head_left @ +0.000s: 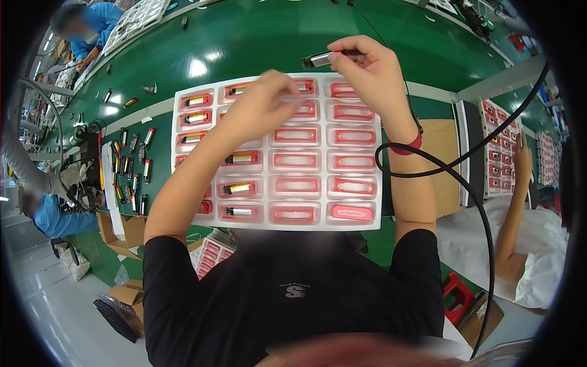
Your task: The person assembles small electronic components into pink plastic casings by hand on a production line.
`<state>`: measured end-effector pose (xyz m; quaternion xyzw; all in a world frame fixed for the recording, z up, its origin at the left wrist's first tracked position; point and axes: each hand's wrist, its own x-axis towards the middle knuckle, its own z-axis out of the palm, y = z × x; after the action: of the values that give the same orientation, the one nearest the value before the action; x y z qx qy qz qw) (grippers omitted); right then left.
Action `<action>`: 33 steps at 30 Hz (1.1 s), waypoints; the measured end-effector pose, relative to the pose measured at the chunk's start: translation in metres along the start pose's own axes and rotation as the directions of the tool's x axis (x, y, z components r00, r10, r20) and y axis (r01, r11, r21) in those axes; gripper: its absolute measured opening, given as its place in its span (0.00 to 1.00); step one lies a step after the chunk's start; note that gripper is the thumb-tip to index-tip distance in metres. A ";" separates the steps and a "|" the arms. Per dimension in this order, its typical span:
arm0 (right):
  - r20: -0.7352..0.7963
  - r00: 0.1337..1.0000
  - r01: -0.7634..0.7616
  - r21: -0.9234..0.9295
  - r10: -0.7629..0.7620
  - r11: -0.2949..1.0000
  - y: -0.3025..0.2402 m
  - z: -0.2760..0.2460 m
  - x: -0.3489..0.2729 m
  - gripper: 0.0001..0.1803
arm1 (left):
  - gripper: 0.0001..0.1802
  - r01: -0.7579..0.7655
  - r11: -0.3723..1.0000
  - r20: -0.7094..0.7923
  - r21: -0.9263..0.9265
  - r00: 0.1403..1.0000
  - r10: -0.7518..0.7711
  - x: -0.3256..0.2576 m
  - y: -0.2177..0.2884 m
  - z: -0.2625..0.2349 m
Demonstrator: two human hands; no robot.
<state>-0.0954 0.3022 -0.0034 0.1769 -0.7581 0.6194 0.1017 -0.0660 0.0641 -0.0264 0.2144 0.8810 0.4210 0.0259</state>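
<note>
Loose battery cells [147,170] scattered off white tray's [266,196] left edge. Left hand [263,105] blurred over tray's far half; can't tell if fingers pinch. Silver-black battery module [321,59] beyond far edge, pinched by right hand's [369,68] thumb and fingers.

The view is taken from the person's head, through the left of two wide fisheye cameras worn side by side. It is aimed downward and forward: the black shirt [293,324] is seen from above at close range, then the near edge of the white tray [293,227], then its far edge, with the green table [257,37] running on beyond. The table's edges are bent toward the dark round rim.
</note>
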 end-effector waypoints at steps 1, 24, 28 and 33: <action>0.002 0.997 -0.083 0.024 0.083 0.996 0.000 -0.005 0.002 0.10 | 0.10 -0.163 0.972 0.143 0.170 0.980 0.140 0.000 -0.001 0.003; 0.091 0.971 -0.240 0.365 0.222 0.899 -0.028 0.024 -0.014 0.13 | 0.24 -0.049 0.675 -0.097 -0.736 0.995 -0.034 -0.005 0.027 -0.007; 0.050 0.974 -0.226 0.324 0.222 0.919 -0.027 0.031 -0.018 0.13 | 0.25 -0.069 0.707 -0.112 -0.704 0.994 -0.015 -0.005 0.025 -0.004; 0.026 0.970 -0.239 0.306 0.242 0.921 -0.025 0.031 -0.018 0.13 | 0.26 0.014 0.695 -0.062 -0.719 0.995 -0.083 -0.004 0.031 -0.007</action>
<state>-0.0668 0.2707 0.0055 0.0923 -0.6677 0.7387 0.0009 -0.0528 0.0748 0.0011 0.1452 0.6530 0.7391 0.0790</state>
